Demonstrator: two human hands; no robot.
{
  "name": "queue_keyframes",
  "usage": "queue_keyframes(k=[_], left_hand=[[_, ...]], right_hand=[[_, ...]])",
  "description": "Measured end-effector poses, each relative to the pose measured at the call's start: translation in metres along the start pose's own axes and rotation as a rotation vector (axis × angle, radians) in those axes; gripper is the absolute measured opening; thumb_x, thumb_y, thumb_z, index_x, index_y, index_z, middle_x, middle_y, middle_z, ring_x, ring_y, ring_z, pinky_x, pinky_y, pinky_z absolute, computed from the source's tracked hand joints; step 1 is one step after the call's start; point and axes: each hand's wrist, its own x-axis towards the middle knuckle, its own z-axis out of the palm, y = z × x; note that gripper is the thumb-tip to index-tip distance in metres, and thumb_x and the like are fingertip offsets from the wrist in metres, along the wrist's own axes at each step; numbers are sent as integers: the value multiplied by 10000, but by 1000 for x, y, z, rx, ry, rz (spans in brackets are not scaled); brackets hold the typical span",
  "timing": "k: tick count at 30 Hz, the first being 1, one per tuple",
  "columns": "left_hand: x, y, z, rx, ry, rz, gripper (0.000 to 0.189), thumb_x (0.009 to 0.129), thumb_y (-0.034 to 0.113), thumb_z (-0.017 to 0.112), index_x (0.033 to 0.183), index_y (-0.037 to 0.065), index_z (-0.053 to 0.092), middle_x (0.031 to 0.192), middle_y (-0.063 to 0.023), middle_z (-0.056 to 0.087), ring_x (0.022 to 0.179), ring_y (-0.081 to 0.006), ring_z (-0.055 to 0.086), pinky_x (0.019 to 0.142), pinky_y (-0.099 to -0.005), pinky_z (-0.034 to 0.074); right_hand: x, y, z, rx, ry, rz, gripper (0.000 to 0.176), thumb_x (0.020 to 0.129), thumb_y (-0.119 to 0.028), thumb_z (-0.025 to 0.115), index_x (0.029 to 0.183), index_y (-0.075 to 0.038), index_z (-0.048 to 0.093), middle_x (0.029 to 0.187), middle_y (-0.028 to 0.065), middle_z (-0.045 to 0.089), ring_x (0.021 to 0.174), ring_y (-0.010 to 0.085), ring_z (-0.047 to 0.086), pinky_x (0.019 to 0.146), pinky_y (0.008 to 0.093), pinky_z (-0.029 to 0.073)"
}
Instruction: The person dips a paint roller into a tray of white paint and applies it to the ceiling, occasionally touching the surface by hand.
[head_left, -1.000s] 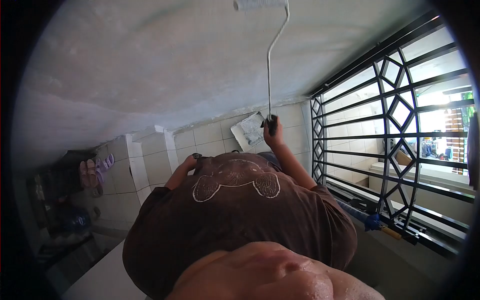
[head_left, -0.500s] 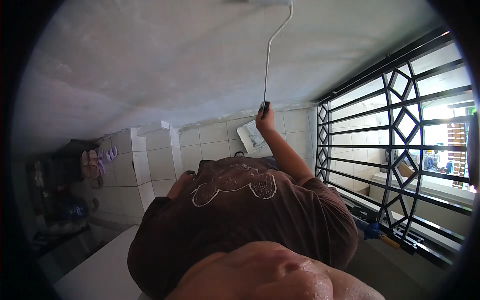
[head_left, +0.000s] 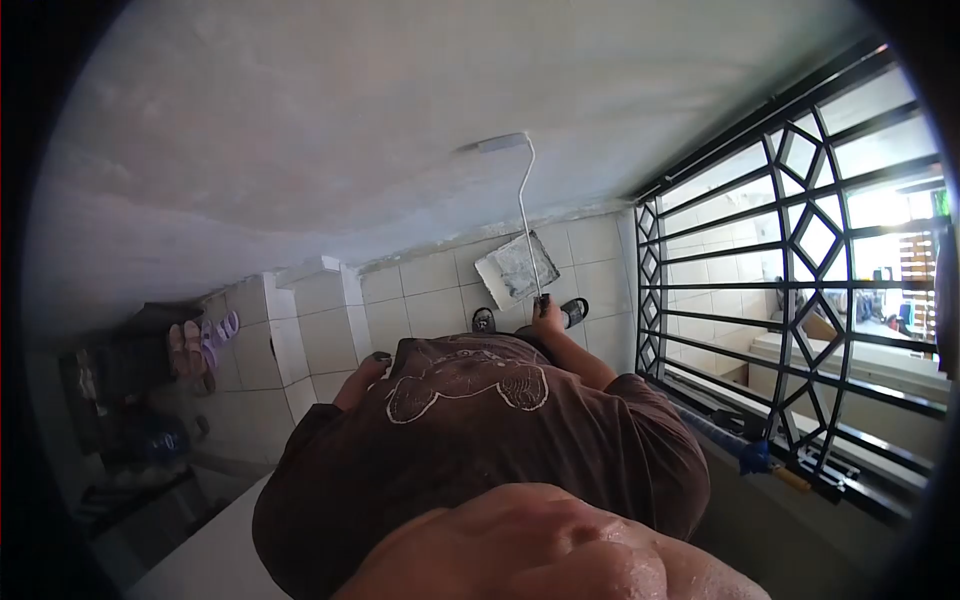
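My right hand (head_left: 547,318) is closed around the dark handle of a paint roller (head_left: 503,143). Its thin bent rod runs up from the hand, and the roller head lies against the pale wall (head_left: 330,120). Behind the rod, a white paint tray (head_left: 495,280) with grey, smeared contents rests on the tiled floor near my feet. My left hand (head_left: 378,362) is low at my left side, beside the brown shirt, with its fingers bent round a small dark thing I cannot make out.
A black metal grille (head_left: 790,250) runs along the right side. White tiled steps (head_left: 318,320) stand at the left of the wall's foot. Farther left are pink slippers (head_left: 185,350) and purple slippers (head_left: 220,330). A blue cloth (head_left: 755,457) lies by the grille's base.
My right hand has come down closer to my body, bringing the roller lower on the wall. More of the tray and my feet now show. My left hand has barely moved.
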Motion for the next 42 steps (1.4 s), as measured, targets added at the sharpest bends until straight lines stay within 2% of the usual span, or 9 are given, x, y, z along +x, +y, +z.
queue_keyframes(k=[8, 14, 18, 21, 26, 29, 35, 38, 42], left_hand=[[81, 13, 12, 146, -53, 211, 373, 798, 265, 647, 1089, 33, 630, 843, -100, 662, 717, -184, 611, 655, -318, 501], [92, 29, 15, 219, -134, 175, 531, 716, 409, 736, 1065, 19, 643, 955, -138, 668, 876, -221, 624, 779, -324, 495], [64, 76, 8, 331, -150, 141, 542, 726, 413, 736, 1076, 11, 639, 1045, -165, 659, 979, -245, 619, 851, -340, 480], [86, 54, 10, 139, -80, 233, 487, 759, 380, 710, 1079, 20, 642, 1040, -157, 661, 961, -240, 623, 839, -332, 484], [52, 65, -2, 349, -110, 114, 466, 787, 352, 681, 1115, 26, 630, 1052, -155, 662, 955, -229, 625, 836, -321, 487], [27, 70, -5, 329, -114, 34, 475, 792, 364, 670, 1130, 34, 626, 1040, -145, 668, 938, -226, 631, 825, -321, 491], [56, -30, -6, 457, -19, 177, 458, 799, 373, 652, 1124, 51, 631, 968, -122, 679, 873, -223, 629, 786, -330, 493], [52, -41, -9, 435, -58, 122, 454, 801, 376, 648, 1119, 52, 631, 975, -128, 678, 878, -227, 630, 787, -337, 494], [60, -34, -12, 382, -84, 105, 449, 803, 379, 642, 1112, 53, 630, 983, -135, 676, 886, -233, 632, 788, -346, 496]], right_hand=[[27, -76, -51, 145, 219, -377, 181, 869, -174, 533, 958, -17, 516, 751, 254, 587, 746, 468, 569, 612, 499, 445], [80, -183, -109, 279, 378, -555, 91, 873, -109, 467, 877, -24, 498, 657, 150, 559, 600, 340, 568, 543, 403, 431], [108, -215, -120, 333, 408, -541, 116, 871, -94, 477, 947, -8, 494, 674, 209, 553, 653, 432, 567, 549, 447, 437], [123, -219, -110, 299, 390, -474, 130, 888, -103, 484, 969, -1, 480, 692, 220, 564, 664, 437, 567, 554, 450, 433], [114, -203, -87, 265, 295, -355, 169, 904, -128, 493, 998, 10, 469, 739, 247, 587, 706, 455, 575, 572, 464, 439], [109, -136, -53, 230, 244, -260, 166, 899, -121, 488, 1000, 11, 484, 754, 236, 605, 721, 418, 605, 583, 446, 455], [41, 0, -17, -4, 93, -7, 259, 894, -187, 525, 1046, 22, 500, 892, 289, 620, 873, 468, 588, 723, 512, 477], [11, 5, -35, -167, -4, 183, 290, 900, -240, 524, 1048, 9, 505, 913, 286, 621, 893, 458, 592, 748, 519, 475], [8, 16, -50, -206, -58, 178, 374, 911, -338, 514, 1014, 20, 555, 946, 293, 624, 925, 452, 594, 784, 513, 475]])
